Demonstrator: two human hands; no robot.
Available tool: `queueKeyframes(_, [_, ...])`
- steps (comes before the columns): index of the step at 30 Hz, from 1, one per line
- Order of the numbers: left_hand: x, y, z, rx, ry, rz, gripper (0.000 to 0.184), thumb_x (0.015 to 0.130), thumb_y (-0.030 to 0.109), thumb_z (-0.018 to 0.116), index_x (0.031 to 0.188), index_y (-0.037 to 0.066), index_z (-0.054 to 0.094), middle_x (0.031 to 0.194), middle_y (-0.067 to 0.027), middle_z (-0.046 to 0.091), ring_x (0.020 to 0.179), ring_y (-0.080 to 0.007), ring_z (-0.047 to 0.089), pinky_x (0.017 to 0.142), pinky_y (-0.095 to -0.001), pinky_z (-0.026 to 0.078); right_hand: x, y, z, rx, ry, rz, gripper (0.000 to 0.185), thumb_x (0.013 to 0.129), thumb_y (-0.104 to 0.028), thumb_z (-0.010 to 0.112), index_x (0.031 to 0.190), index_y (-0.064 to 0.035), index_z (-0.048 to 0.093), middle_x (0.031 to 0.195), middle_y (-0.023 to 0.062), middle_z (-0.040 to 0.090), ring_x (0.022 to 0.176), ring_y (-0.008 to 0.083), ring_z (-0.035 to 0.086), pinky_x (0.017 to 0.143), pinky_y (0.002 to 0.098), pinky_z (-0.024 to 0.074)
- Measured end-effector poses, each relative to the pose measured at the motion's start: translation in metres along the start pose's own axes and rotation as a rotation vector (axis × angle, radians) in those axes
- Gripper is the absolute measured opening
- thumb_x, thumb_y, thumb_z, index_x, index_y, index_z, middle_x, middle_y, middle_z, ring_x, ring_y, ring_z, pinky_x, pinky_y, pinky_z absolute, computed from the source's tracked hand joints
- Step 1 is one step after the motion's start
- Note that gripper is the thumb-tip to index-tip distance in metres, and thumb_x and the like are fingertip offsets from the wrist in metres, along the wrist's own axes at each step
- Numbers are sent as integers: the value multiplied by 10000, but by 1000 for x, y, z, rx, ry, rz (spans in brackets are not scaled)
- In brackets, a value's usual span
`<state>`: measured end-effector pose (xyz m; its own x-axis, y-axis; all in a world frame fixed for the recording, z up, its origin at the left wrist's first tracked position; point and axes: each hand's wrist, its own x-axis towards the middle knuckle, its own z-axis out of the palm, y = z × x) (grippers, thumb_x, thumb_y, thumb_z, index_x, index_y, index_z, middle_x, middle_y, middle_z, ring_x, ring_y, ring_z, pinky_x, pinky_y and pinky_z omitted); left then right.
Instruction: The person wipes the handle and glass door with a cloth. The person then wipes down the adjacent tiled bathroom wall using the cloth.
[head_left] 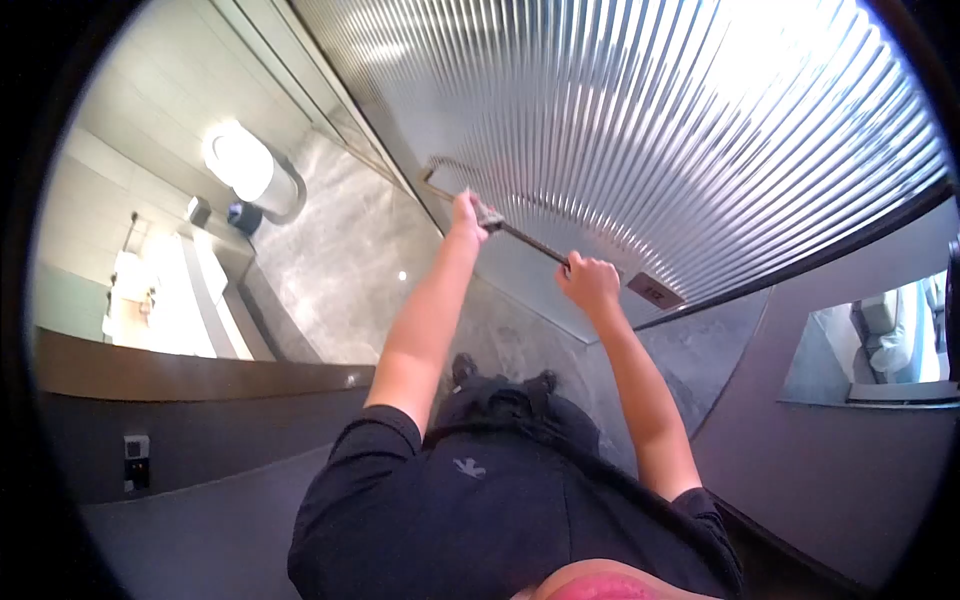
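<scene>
A long metal door handle runs along a ribbed glass door in front of me. My left hand is closed around a crumpled greyish cloth, which is wrapped against the upper left stretch of the bar. Farther down the same bar, my right hand grips it with fingers curled over. The handle's bent far end shows beyond my left hand. Part of the cloth is hidden by my fingers.
A white toilet stands at the far left, with a dark bin beside it. Nearer on the left is a brown counter edge. A small plate sits low on the glass. Grey marble-look floor lies beyond the door's edge.
</scene>
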<state>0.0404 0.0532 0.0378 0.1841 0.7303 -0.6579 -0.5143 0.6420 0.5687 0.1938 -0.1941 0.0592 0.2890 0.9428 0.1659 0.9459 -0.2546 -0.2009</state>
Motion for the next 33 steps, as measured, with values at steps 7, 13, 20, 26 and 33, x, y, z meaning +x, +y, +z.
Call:
queueKeyframes(7, [43, -26, -17, 80, -29, 114, 269, 934, 362, 559, 952, 96, 526, 905, -113, 549, 676, -259, 556, 603, -454, 533, 6, -4, -4, -27, 43, -29, 309, 868, -367, 586, 756, -79, 588, 622, 141, 664, 572, 339, 673, 554, 449, 541])
queueKeyframes(13, [13, -13, -21, -139, -126, 236, 535, 1020, 576, 326, 1128, 66, 448, 930, -126, 568, 800, -286, 606, 734, -512, 563, 10, -4, -1, -61, 25, -19, 308, 867, -370, 591, 747, -86, 586, 614, 137, 661, 568, 329, 674, 548, 443, 539])
queueKeyframes(20, [37, 6, -29, -142, -61, 318, 500, 1045, 516, 297, 1096, 49, 470, 969, -168, 619, 812, -312, 641, 698, -513, 571, 11, -5, -3, -57, 1, -8, 285, 870, -360, 589, 772, -92, 581, 623, 135, 663, 576, 330, 675, 550, 449, 536])
queueKeyframes(26, [34, 16, -16, -146, 71, 338, 493, 1062, 439, 241, 1083, 9, 480, 899, -202, 655, 762, -330, 671, 649, -485, 584, 10, -4, -1, -59, -9, -10, 265, 869, -339, 590, 780, -91, 570, 637, 135, 669, 585, 330, 679, 549, 447, 538])
queueKeyframes(33, [70, 37, -32, -6, 90, 425, 538, 1060, 414, 252, 1149, -78, 451, 811, -242, 672, 669, -369, 700, 587, -465, 598, 9, -3, -1, -57, -11, -26, 235, 869, -319, 586, 792, -98, 566, 643, 131, 676, 588, 326, 687, 544, 447, 546])
